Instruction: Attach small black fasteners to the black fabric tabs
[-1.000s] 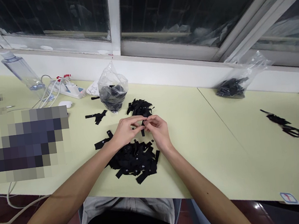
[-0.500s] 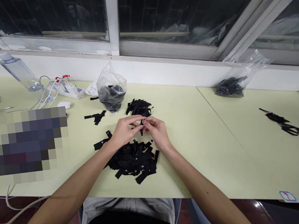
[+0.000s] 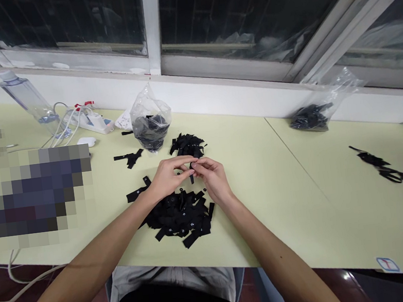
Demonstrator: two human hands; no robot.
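Note:
My left hand (image 3: 170,174) and my right hand (image 3: 212,175) meet at their fingertips above the table. Between them they pinch a small black fabric strip (image 3: 192,178), whose lower end hangs down; the fingers cover the rest of it. Just below lies a big loose pile of black fabric strips (image 3: 183,217), some with white printed marks. Beyond my fingers is a smaller heap of black strips (image 3: 186,144). Small black rings, one of them a ring (image 3: 205,190) beside my right hand, lie close to the big pile.
Behind stands a clear plastic bag (image 3: 152,127) of black pieces; another bag (image 3: 309,117) lies back right. A clear bottle (image 3: 30,101) and a power strip (image 3: 101,124) with cables are at the left. Black straps (image 3: 388,172) lie far right on the pale table (image 3: 289,209).
My hands stay at the same spot, with only a slight shift of the right fingers. The hanging end of the strip has turned a little.

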